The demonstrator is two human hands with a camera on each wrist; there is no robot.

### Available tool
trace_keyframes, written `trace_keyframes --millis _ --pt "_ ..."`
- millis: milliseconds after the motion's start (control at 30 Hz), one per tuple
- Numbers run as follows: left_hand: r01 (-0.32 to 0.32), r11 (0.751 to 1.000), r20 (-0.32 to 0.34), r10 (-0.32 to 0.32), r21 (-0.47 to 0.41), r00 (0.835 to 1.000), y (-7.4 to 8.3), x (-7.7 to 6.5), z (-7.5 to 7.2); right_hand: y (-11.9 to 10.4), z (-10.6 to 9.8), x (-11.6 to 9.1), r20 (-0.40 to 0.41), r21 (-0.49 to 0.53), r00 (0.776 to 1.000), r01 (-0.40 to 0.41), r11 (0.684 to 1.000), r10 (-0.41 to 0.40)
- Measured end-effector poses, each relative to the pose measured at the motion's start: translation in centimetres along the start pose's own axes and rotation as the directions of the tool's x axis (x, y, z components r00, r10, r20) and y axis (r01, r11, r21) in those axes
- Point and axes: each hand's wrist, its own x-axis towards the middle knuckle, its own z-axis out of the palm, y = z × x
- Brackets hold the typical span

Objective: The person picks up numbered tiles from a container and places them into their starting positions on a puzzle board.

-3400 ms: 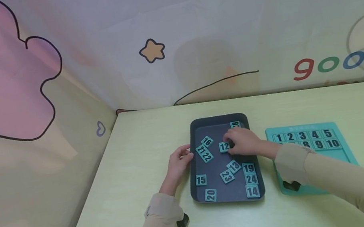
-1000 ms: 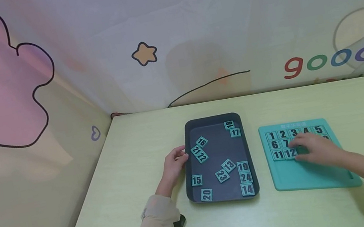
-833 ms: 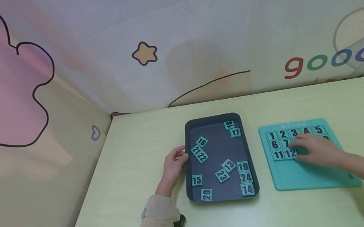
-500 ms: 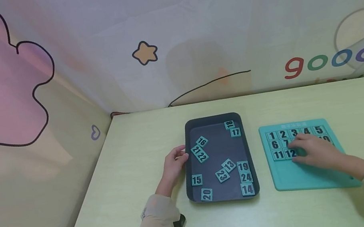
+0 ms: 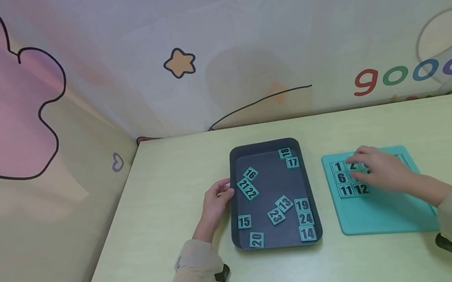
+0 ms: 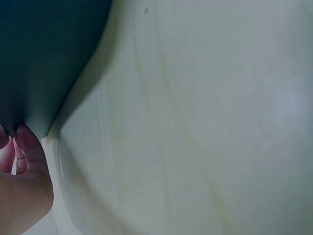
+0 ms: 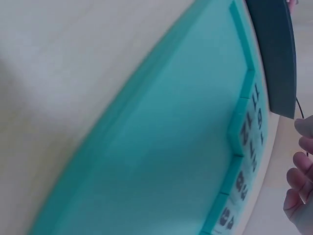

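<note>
My left hand is at the left side of a dark tray, pinching its rim between thumb and fingers; the left wrist view shows the tray edge close up. Number tiles lie scattered in the tray, among them the 17 tile, the 13 tile and the 15 tile. Over the upper part of a turquoise number board hovers my right hand, fingers loosely bent with nothing between them. The 11 tile and 12 tile sit in the board's third row. My right hand covers several upper tiles.
A pale wooden table carries the tray and the board side by side, with a narrow gap between them. Behind it hangs a printed backdrop. A black wrist device sits under the right cuff.
My right hand took the 12 tile from the tray to the board, where it now lies beside the 11. It has just lifted off, up and away. The left hand stays at the tray.
</note>
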Motion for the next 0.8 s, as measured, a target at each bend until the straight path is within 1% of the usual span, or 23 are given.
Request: trace_keyframes --millis 233,333,567,700,800 --pt "0.021 1.0 -0.003 -0.021 -0.004 1.0 0.0 0.1 0.0 -1.5 -0.4 1.9 -0.004 0.013 1.0 0.014 1.0 -0.014" --pt "0.015 1.0 0.0 -0.015 -0.006 1.0 -0.1 0.1 0.0 -2.4 -0.3 2.7 0.002 0.019 1.0 0.017 1.0 -0.017" --pt "0.013 1.0 0.003 -0.013 -0.003 1.0 0.0 0.0 -0.1 -4.3 0.7 4.5 -0.004 0.037 0.999 0.051 0.998 -0.051" --pt "0.012 1.0 0.008 -0.012 0.005 1.0 0.1 -0.1 -0.1 -5.3 1.4 5.2 -0.005 0.047 0.997 0.077 0.996 -0.076" --pt "0.014 1.0 0.009 -0.014 0.005 1.0 0.2 -0.2 -0.1 -6.0 1.8 5.5 0.008 0.068 0.996 0.087 0.994 -0.087"
